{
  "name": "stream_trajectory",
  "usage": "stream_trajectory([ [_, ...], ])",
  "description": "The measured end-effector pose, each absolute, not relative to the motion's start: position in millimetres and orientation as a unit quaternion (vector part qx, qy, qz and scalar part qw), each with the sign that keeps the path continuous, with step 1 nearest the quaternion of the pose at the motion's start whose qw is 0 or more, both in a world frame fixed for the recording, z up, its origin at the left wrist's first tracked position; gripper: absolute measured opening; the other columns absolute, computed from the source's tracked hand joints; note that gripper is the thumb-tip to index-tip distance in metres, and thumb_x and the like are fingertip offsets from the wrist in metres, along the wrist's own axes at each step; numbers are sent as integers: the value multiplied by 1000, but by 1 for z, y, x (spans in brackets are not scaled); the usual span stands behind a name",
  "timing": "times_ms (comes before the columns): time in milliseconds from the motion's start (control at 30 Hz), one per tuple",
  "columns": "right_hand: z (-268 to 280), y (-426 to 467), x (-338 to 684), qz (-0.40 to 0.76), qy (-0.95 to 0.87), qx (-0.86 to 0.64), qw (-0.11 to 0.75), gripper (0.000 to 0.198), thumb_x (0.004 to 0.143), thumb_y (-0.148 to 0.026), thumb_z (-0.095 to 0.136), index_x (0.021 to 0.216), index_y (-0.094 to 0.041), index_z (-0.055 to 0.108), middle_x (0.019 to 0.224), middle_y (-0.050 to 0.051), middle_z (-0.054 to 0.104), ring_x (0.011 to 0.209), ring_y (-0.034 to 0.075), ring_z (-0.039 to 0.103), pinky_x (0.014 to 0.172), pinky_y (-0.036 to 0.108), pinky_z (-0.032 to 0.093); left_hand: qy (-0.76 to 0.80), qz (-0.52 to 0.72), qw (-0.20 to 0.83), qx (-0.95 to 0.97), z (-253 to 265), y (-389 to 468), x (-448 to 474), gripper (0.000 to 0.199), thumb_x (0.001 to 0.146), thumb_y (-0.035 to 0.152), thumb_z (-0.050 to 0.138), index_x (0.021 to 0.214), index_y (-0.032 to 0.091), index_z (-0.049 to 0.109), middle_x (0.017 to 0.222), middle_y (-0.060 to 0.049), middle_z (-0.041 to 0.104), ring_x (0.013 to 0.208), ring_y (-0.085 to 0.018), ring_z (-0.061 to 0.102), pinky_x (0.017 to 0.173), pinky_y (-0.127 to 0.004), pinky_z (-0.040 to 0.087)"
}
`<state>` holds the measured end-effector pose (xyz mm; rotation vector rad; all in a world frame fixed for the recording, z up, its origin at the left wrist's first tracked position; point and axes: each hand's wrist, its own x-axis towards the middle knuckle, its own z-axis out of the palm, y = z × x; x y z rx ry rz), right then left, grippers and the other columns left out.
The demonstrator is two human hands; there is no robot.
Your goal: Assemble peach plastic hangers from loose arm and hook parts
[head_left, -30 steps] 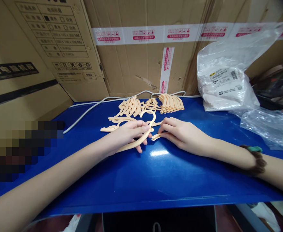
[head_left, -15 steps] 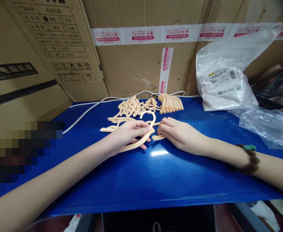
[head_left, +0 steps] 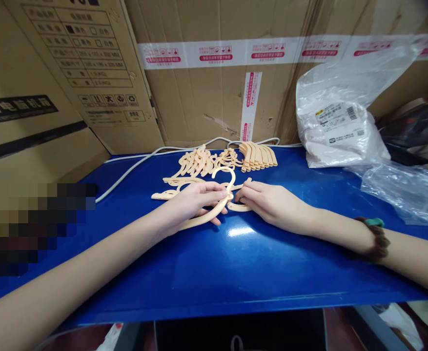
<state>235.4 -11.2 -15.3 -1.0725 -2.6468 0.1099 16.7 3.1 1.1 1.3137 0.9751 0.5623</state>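
In the head view, the grip of the left hand (head_left: 201, 195) is pinching a cream plastic hooked hanger part (head_left: 209, 215); the right hand (head_left: 272, 202) is curling nearly closed on a cream curved plastic arm (head_left: 238, 207), just right of the hanger part. The glossy blue worktop (head_left: 214, 273) is spreading in front of that part, a brown cardboard box (head_left: 199, 102) standing behind. Its hook is curving leftward.

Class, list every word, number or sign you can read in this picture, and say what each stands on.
"用电脑机箱": black band on the left carton; a character before it is cut off.
"(KG)": printed table on the same carton; its other entries are too blurred to be sure of.
Tape: red and white print, too small to read.
Bag label: barcode; words blurred.
Hanger parts: no text visible.
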Motion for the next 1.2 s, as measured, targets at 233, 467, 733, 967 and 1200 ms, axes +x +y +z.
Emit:
stream_trajectory([
  [233, -12, -14, 232, 62, -900, -413, 126, 35, 102, -41, 32, 94, -18, 57, 90, 7, 68, 76, 19, 63, 65, 28, 42, 423, 247, 654, 577, 2, 3, 17, 14, 87, 27, 64, 94, 15, 63, 78, -3, 64, 70, -12, 63, 55, -19, 56],
  [467, -13, -14, 234, 52, -910, -377, 166, 44, 100, -50, 33, 83, -18, 58, 82, 5, 66, 70, 16, 59, 64, 26, 39, 445, 247, 620, 598, 3, 1, 18, 17, 88, 32, 62, 92, 16, 64, 70, 1, 61, 56, -8, 56, 41, -14, 43],
  [733, -16, -13, 236, 95, -900, -380, 190, 31, 98, -46, 44, 89, -20, 56, 83, 3, 66, 70, 15, 60, 62, 25, 38, 453, 228, 607, 611, 4, 0, 19, 20, 93, 34, 55, 86, 16, 61, 61, 3, 58, 42, -5, 47, 37, -13, 37],
  [967, -17, -14, 236, 83, -899, -387, 189, 30, 98, -47, 45, 89, -19, 54, 82, 3, 65, 69, 15, 59, 60, 25, 38, 437, 219, 613, 621, 1, 4, 17, 20, 92, 33, 58, 83, 16, 65, 62, 2, 59, 44, -5, 49, 37, -12, 39],
  [1200, -19, -16, 237, 48, -898, -386, 204, 29, 97, -46, 47, 93, -19, 58, 91, 4, 69, 74, 16, 64, 61, 25, 39, 418, 213, 631, 617, 2, 3, 17, 17, 93, 29, 57, 90, 16, 67, 67, 1, 61, 58, -8, 57, 44, -12, 47],
])
